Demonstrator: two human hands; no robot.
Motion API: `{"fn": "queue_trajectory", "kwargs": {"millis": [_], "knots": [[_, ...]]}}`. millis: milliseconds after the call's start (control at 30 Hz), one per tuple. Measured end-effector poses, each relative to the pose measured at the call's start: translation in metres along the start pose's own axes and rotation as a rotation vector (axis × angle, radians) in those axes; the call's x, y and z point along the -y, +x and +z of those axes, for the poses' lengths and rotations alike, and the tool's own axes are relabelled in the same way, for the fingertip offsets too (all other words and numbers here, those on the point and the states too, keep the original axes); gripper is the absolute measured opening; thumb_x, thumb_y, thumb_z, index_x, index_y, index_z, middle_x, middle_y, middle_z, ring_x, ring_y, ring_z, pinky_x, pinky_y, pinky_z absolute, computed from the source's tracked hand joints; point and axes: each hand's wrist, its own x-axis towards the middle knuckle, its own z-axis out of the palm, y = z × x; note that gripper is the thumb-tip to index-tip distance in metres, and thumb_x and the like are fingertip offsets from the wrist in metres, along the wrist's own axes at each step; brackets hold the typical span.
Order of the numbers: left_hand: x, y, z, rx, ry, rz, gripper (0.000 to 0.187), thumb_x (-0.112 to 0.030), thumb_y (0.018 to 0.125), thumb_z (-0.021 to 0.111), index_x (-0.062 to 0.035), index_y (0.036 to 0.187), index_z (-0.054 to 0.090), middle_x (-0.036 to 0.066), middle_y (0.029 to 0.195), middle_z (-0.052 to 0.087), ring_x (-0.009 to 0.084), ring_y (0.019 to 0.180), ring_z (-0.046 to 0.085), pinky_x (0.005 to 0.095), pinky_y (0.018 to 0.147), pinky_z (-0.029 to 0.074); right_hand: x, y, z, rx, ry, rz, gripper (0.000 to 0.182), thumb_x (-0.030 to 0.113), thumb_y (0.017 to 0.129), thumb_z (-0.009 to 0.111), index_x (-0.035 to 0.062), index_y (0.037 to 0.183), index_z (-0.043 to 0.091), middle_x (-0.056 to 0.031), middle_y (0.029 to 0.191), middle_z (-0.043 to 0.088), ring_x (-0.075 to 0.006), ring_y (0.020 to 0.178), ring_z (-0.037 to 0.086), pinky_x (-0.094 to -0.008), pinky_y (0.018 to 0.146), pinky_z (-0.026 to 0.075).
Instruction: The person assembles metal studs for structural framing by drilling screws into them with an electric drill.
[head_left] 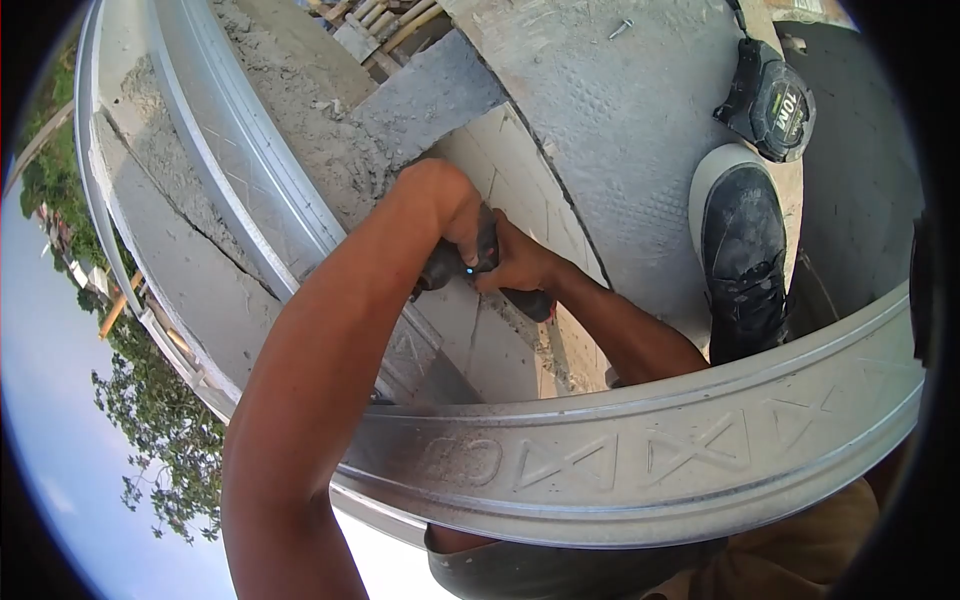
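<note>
Both my hands are closed around a dark cordless drill (pixel 528 303), low beside a metal rail and a concrete wall. My left hand (pixel 447 205) wraps over the top of the drill's body from the left. My right hand (pixel 512 258) grips its handle, and that forearm passes behind the broad metal channel (pixel 650 460) in front of me. A small bluish light shows on the drill between my hands. Its front end points left toward the ribbed metal rail (pixel 250 170); the tip is hidden behind my left forearm.
A black tape measure (pixel 780 105) marked 10M lies on a ledge beside a dusty black shoe (pixel 745 250). A loose screw (pixel 622 28) rests on the grey concrete slab (pixel 620 140). Wooden pieces (pixel 385 25) lie at the top. Beyond the wall's left edge are a tree (pixel 160 430) and sky.
</note>
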Motion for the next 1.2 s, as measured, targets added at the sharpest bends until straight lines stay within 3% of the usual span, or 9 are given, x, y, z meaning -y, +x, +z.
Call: {"fn": "queue_trajectory", "kwargs": {"millis": [33,167,233,667,767,833,1067,1133,1200], "knots": [[0.000,0.002,0.000,-0.007,-0.035,-0.034,0.056,-0.046,0.064,0.086,-0.0129,0.108,0.075,0.009,0.113,0.071,0.0251,0.103,0.068,0.0357,0.088,0.053,-0.005,0.001,0.003,-0.010,0.039,-0.020,0.094,0.024,0.058,0.083,-0.0059,0.133,0.035,-0.0165,0.113,0.056,-0.0252,0.105,0.056,-0.0350,0.093,0.046],[0.001,0.005,0.000,0.017,-0.022,-0.042,0.058,-0.047,0.065,0.086,-0.0135,0.111,0.074,0.009,0.116,0.070,0.0260,0.105,0.068,0.0361,0.090,0.053,0.000,0.000,0.000,-0.007,0.057,-0.017,0.096,0.025,0.058,0.083,-0.0061,0.134,0.034,-0.0172,0.115,0.055,-0.0266,0.107,0.056,-0.0359,0.095,0.045],[0.004,0.002,-0.003,0.053,0.009,0.056,0.065,-0.054,0.076,0.076,-0.0015,0.113,0.070,0.015,0.093,0.074,0.0268,0.086,0.071,0.0380,0.086,0.052,-0.009,0.003,0.003,0.012,0.073,-0.041,0.096,0.025,0.058,0.083,-0.0062,0.134,0.033,-0.0175,0.115,0.055,-0.0267,0.108,0.056,-0.0358,0.095,0.045],[0.004,-0.006,-0.008,0.104,0.091,-0.035,0.067,-0.058,0.073,0.076,-0.0037,0.112,0.071,0.010,0.090,0.075,0.0262,0.094,0.069,0.0363,0.091,0.050,-0.006,0.004,0.008,0.030,0.064,-0.089,0.098,0.027,0.057,0.085,-0.0073,0.133,0.033,-0.0186,0.114,0.054,-0.0273,0.107,0.056,-0.0355,0.094,0.045],[0.004,-0.011,-0.007,0.108,-0.010,0.013,0.065,-0.058,0.072,0.077,-0.0035,0.108,0.073,0.011,0.091,0.075,0.0265,0.094,0.069,0.0369,0.090,0.051,-0.002,0.006,0.007,0.040,0.062,-0.025,0.100,0.028,0.056,0.086,-0.0071,0.133,0.033,-0.0184,0.115,0.054,-0.0276,0.106,0.056,-0.0361,0.093,0.046],[-0.001,-0.008,-0.003,0.096,-0.051,-0.115,0.055,-0.045,0.063,0.088,-0.0102,0.104,0.076,0.012,0.109,0.072,0.0282,0.099,0.069,0.0359,0.088,0.054,-0.005,0.006,0.011,0.036,0.042,-0.041,0.101,0.028,0.056,0.086,-0.0073,0.134,0.032,-0.0183,0.115,0.055,-0.0275,0.106,0.057,-0.0359,0.093,0.046],[0.020,-0.036,0.001,-0.511,-0.142,0.052,0.050,-0.046,0.072,0.081,-0.0015,0.094,0.075,0.016,0.097,0.073,0.0314,0.093,0.069,0.0394,0.082,0.054,0.001,-0.009,0.010,-0.098,0.009,0.006,0.107,0.027,0.056,0.087,-0.0068,0.138,0.027,-0.0169,0.116,0.055,-0.0255,0.105,0.057,-0.0361,0.093,0.047],[0.027,-0.069,-0.010,-0.719,-0.508,0.377,0.053,-0.051,0.084,0.070,0.0025,0.088,0.070,0.010,0.081,0.070,0.0249,0.069,0.063,0.0382,0.066,0.050,0.002,-0.021,0.019,-0.134,0.042,0.029,0.100,0.025,0.057,0.086,-0.0055,0.136,0.032,-0.0155,0.114,0.056,-0.0243,0.105,0.057,-0.0356,0.093,0.047],[0.025,-0.117,-0.008,-0.706,-0.886,0.458,0.043,-0.043,0.091,0.065,-0.0012,0.085,0.068,0.004,0.077,0.066,0.0168,0.068,0.057,0.0320,0.063,0.045,0.006,-0.033,0.019,-0.158,0.091,0.054,0.094,0.023,0.059,0.085,-0.0042,0.135,0.037,-0.0142,0.113,0.057,-0.0231,0.105,0.057,-0.0352,0.092,0.047]]}}
